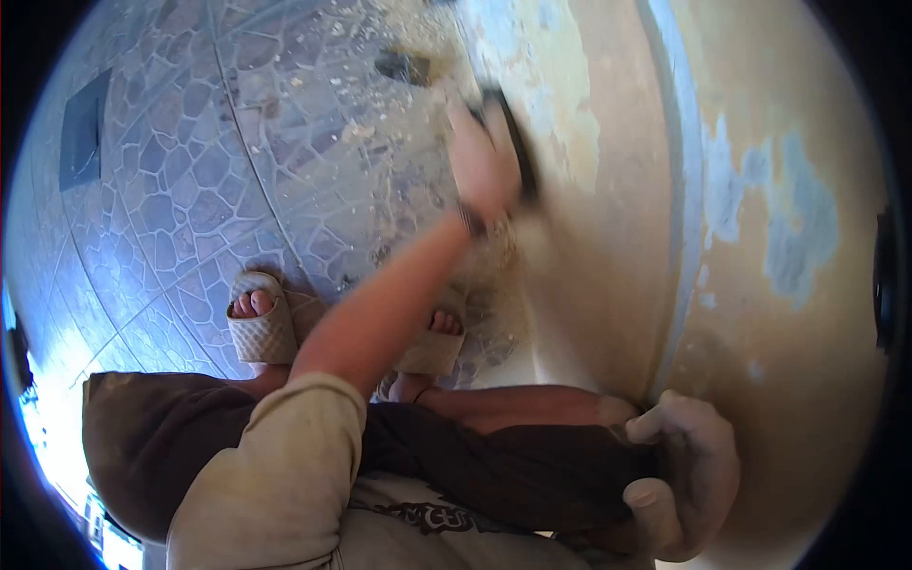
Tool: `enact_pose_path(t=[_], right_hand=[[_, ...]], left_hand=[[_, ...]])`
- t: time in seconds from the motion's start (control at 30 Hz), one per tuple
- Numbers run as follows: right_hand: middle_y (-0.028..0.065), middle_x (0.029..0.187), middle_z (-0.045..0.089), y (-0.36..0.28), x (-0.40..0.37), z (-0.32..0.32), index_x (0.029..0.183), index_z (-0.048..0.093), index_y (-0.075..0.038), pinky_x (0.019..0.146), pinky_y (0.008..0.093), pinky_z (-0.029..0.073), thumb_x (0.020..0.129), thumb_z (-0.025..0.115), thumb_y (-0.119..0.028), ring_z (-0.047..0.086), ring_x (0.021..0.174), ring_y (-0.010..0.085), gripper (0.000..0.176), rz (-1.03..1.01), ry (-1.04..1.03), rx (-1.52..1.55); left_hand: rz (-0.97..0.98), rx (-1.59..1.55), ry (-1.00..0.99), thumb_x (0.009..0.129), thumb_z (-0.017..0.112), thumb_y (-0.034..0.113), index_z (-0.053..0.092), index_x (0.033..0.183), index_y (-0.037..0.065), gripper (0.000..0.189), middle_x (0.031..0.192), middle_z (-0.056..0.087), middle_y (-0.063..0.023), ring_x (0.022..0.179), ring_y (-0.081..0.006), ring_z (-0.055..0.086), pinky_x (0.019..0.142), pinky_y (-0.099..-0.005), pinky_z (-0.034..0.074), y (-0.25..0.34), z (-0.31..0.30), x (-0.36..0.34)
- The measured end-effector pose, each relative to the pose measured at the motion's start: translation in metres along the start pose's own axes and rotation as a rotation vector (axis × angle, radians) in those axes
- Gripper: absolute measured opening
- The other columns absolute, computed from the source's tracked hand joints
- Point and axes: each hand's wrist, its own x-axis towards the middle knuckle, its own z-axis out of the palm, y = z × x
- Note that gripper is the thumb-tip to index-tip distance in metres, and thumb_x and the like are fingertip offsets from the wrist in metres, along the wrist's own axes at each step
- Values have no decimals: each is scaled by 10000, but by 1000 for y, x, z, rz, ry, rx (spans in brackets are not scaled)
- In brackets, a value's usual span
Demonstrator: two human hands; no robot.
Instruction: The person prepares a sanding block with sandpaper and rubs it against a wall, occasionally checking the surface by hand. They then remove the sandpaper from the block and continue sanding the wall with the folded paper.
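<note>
My left hand (486, 161) is stretched out to the wall and blurred by motion. Its fingers close round a dark flat hand tool (513, 142), held with its long side against the wall's low part; blur hides its exact kind. The wall (608, 218) has patchy, worn paint, with bare and bluish-white areas. By my bent right knee rests my right hand (698, 465), which looks pale and dusty. Its fingers are curved, thumb apart from them, with no tool visible there.
Crumbs and flakes (356, 128) litter the stone-patterned floor (204, 161) along the wall. A dark blocky piece (406, 66) lies among them. My sandalled feet (261, 318) are close by. A raised ledge (682, 190) runs along the wall. A grey square cover (84, 128) is set in the floor.
</note>
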Motion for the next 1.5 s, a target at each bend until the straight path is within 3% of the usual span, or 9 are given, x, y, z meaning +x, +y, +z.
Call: enact_pose_path(t=[0.1,0.2,0.23,0.37,0.53,0.83,1.0,1.2,1.5], right_hand=[[187,1078,569,-3,7,-5,1307,417,109,901,324,445,906,625,-195,562,967,220,545,-16,-34,-4],[193,1077,571,2,6,-5,1301,424,107,895,325,448,897,636,-193,565,956,222,546,17,-16,21],[196,1077,572,4,3,-5,1298,427,106,892,326,450,894,640,-192,567,950,223,546,29,-13,27],[174,956,560,16,-14,16,1268,406,119,782,291,448,836,688,-321,527,844,173,678,85,252,145],[205,1056,584,6,-3,-7,1286,434,114,874,324,456,884,652,-197,576,922,230,553,-17,1,-14],[212,1024,601,9,-2,-3,1268,459,119,850,327,465,871,667,-200,587,916,246,550,-95,12,-8],[196,1046,596,2,7,-8,1284,454,99,869,331,458,878,661,-196,584,927,234,543,-63,-25,-42],[186,1057,585,8,4,-6,1298,437,95,880,327,454,887,654,-196,579,940,230,549,-6,-29,3],[184,928,578,9,-9,9,1246,421,130,781,298,447,852,672,-310,542,825,182,642,75,156,137]], left_hand=[[106,-130,4,954,491,265,412,999,-29,308,794,565,-338,778,-526,552,666,-544,422,-21,2,-83],[-130,-79,-226,948,503,240,406,986,-16,277,739,570,-313,722,-512,559,627,-545,419,-11,-16,-89],[13,-18,-203,947,506,238,401,971,-6,267,703,572,-289,682,-495,563,595,-542,417,-21,-14,-86],[-9,-44,-269,949,496,250,401,963,-10,277,721,561,-307,723,-502,561,624,-533,417,-23,-19,-84],[1,-97,-74,945,487,267,417,927,-37,312,801,564,-340,807,-511,557,693,-523,418,-6,-4,-42],[282,10,157,940,479,312,445,991,-56,373,860,582,-361,852,-518,569,717,-532,450,36,-3,69],[15,-192,-62,959,484,281,418,1014,-13,306,789,575,-323,781,-517,561,667,-538,425,5,-8,-83],[-72,-27,-329,955,497,249,399,956,-16,284,749,568,-314,740,-511,562,632,-533,425,6,-27,-73],[259,-14,40,954,489,290,414,994,-39,340,818,573,-337,792,-523,557,675,-522,433,-1,-1,50]])
